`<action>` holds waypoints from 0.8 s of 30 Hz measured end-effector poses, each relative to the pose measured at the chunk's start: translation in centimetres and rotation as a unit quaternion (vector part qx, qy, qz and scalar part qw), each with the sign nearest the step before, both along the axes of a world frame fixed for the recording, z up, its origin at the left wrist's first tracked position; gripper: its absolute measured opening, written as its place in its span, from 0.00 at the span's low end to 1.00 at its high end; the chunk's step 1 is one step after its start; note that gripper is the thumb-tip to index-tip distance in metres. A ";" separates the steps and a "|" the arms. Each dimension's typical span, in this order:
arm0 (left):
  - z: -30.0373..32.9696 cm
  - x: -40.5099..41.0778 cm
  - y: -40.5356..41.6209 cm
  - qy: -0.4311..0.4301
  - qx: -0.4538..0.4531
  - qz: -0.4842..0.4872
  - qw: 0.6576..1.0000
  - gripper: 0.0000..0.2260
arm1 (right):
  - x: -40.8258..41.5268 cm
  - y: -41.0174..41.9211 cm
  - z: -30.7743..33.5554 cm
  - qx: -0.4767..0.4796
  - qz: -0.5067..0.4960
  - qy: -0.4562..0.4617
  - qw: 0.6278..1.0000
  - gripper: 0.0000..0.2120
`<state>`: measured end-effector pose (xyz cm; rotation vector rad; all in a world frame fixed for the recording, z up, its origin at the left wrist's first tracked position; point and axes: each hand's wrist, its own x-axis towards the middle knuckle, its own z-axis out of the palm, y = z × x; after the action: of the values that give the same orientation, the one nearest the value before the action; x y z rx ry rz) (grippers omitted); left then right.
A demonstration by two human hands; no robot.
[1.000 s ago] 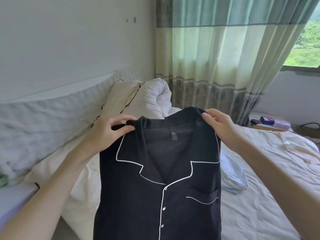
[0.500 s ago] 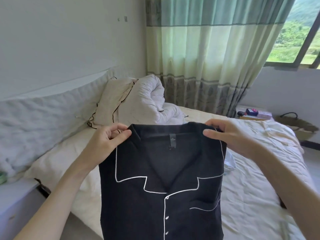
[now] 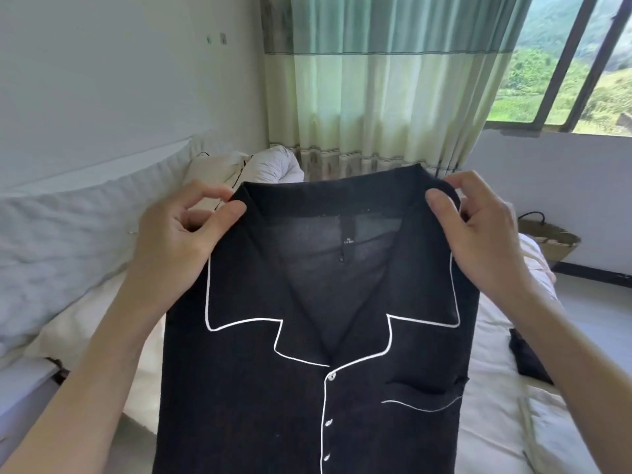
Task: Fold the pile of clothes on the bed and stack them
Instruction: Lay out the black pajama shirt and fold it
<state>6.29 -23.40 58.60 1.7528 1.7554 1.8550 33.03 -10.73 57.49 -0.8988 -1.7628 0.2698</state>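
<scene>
Bed (image 3: 496, 422): white sheet, landmark. Shirt (image 3: 307, 388): black, white piping, buttoned, hangs front-facing above the bed's near edge, sides apparently already turned back. Dark garment (image 3: 528, 360) lies on the bed, right of the shirt. Left hand (image 3: 178, 248) pinches the left collar corner; right hand (image 3: 478, 234) pinches the right one, thumbs in front. Judgement: keep both pinches level and the top edge taut, lower the hem onto the bed first, then lay the collar over it squarely.
</scene>
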 end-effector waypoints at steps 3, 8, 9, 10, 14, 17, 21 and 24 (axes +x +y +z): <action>-0.4 -1.0 1.4 0.038 -0.005 0.022 0.999 0.06 | -0.9 1.4 -0.2 0.040 -0.035 -0.051 0.997 0.13; -4.0 -4.0 6.9 0.052 -0.039 0.033 0.997 0.10 | -4.0 6.9 -3.0 0.039 -0.038 -0.143 0.988 0.13; -5.2 -4.8 8.4 0.051 -0.055 0.039 0.996 0.10 | -4.9 8.6 -3.9 0.022 -0.029 -0.153 0.988 0.12; -6.5 -5.7 10.0 0.046 -0.072 0.044 0.995 0.09 | -5.7 10.3 -5.0 0.004 -0.020 -0.162 0.987 0.12; -12.8 -9.6 17.4 0.021 -0.134 0.070 0.988 0.01 | -10.0 18.2 -10.8 -0.066 0.006 -0.195 0.979 0.14; -19.2 -13.0 23.7 0.000 -0.189 0.087 0.978 0.02 | -13.8 24.9 -16.9 -0.125 0.013 -0.242 0.962 0.15; -28.4 -17.5 32.2 0.019 -0.239 0.109 0.965 0.02 | -18.6 33.4 -26.5 -0.184 0.022 -0.288 0.939 0.16; -35.8 -20.1 37.9 0.050 -0.272 0.143 0.951 0.06 | -21.5 38.8 -34.2 -0.218 0.021 -0.305 0.927 0.17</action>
<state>-13.83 14.46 22.82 1.4540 2.3684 1.1808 11.52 28.02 23.25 -1.3717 -2.3483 0.4582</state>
